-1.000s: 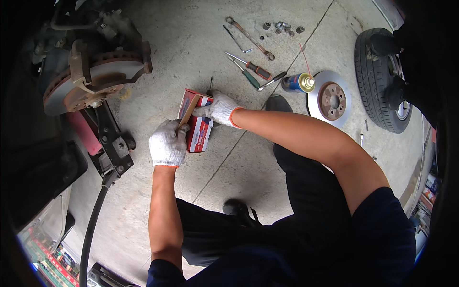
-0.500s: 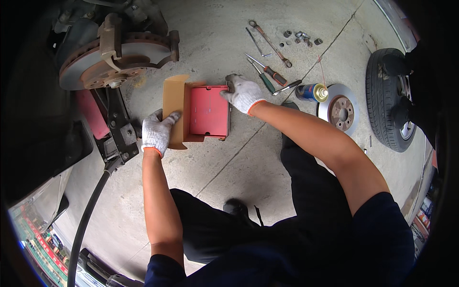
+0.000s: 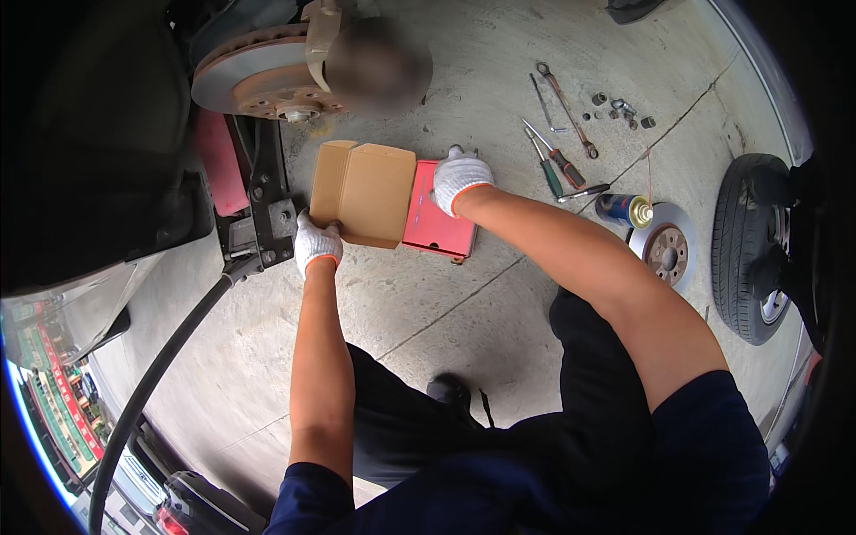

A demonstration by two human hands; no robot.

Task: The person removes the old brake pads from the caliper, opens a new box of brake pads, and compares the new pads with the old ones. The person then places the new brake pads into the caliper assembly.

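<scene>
An opened box lies on the floor below the brake assembly, with its brown cardboard lid (image 3: 370, 192) spread to the left and its red interior (image 3: 440, 227) showing. My left hand (image 3: 318, 239), in a white knitted glove, grips the lid's lower-left corner. My right hand (image 3: 459, 180), gloved alike, is closed on the box's upper right edge, over part of the red interior; some of those fingertips are hidden. Above them stands the brake disc (image 3: 250, 67) with its rusty hub and a bracket (image 3: 318, 40). A blurred patch covers the area right of the bracket.
A jack (image 3: 263, 192) with a hose stands left. To the right lie a wrench (image 3: 566, 107), several sockets (image 3: 624, 111), screwdrivers (image 3: 566, 169), a spray can (image 3: 621, 210), a loose disc (image 3: 682, 227) and a tyre (image 3: 740, 250). A car body (image 3: 125, 218) fills the left side.
The box has gone from closed to open, its lid swung over leftward by my left hand, showing the red inside. The view has shifted, so surrounding objects sit further right.
</scene>
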